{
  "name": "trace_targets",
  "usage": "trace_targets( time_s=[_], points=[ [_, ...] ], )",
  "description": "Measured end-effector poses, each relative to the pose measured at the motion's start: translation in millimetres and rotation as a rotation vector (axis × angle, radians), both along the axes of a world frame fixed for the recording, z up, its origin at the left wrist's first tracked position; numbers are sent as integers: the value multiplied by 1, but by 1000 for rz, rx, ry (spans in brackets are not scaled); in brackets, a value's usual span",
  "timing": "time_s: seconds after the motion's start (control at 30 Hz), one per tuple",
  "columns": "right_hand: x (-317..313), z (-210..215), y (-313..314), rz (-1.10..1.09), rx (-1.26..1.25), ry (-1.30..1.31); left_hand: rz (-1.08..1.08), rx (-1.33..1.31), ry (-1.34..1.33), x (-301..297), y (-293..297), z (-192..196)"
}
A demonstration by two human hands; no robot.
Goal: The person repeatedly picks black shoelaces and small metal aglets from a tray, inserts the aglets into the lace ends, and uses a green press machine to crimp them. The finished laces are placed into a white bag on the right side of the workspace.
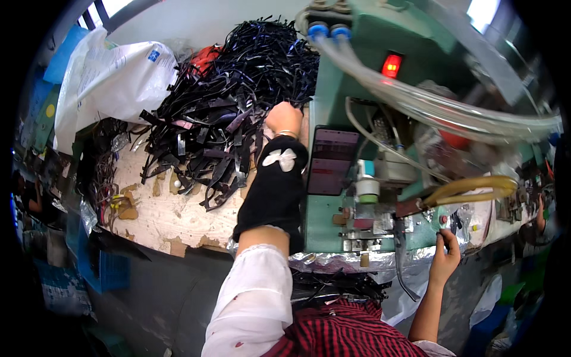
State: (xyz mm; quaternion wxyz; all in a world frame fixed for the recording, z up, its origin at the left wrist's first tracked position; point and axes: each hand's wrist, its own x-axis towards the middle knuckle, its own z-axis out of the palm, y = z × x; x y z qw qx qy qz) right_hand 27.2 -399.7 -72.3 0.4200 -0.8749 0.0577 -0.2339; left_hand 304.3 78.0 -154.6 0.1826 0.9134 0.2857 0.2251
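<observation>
My left hand [284, 118] is closed at the right edge of a big heap of black strips [238, 89] shaped like eyeglass temples. Whatever its curled fingers hold is hidden. Beside the red push button [443, 219] on the green machine's base, my right hand [446, 256] has its fingers bent together. A small dark spot shows at their tips, too small to name. One dark eyeglass temple [402, 256] hangs, curved end down, from the front of the machine's clamp [363, 238]. More black temples [339, 287] lie in my lap, below the table edge.
The green machine [369, 35] stands at the right with clear hoses [428, 110] and a lit red display [391, 65]. A phone [333, 159] lies on its base. White plastic bag [125, 83] at the far left, worn table top [160, 208] in front, blue crate [107, 268] below.
</observation>
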Motion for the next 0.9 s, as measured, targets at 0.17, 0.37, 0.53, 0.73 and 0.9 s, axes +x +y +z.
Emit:
trace_targets(
  time_s=[0.17, 0.37, 0.53, 0.73, 0.9],
  points=[
    [-10, 22, 17, 134, 113, -44, -387, -603, -52, -77, 13, 40],
    [33, 77, 112, 462, 130, -279, -390, -1290, -238, -224, -21, 74],
    [29, 65, 142, 488, 706, -144, -443, -1328, -579, -293, -62, 136],
    [19, 87, 147, 567, 788, -68, -786, -452, -836, -296, -150, 230],
    [-11, 111, 137, 643, 851, -2, -996, 102, -727, -303, -151, 217]
  ],
)
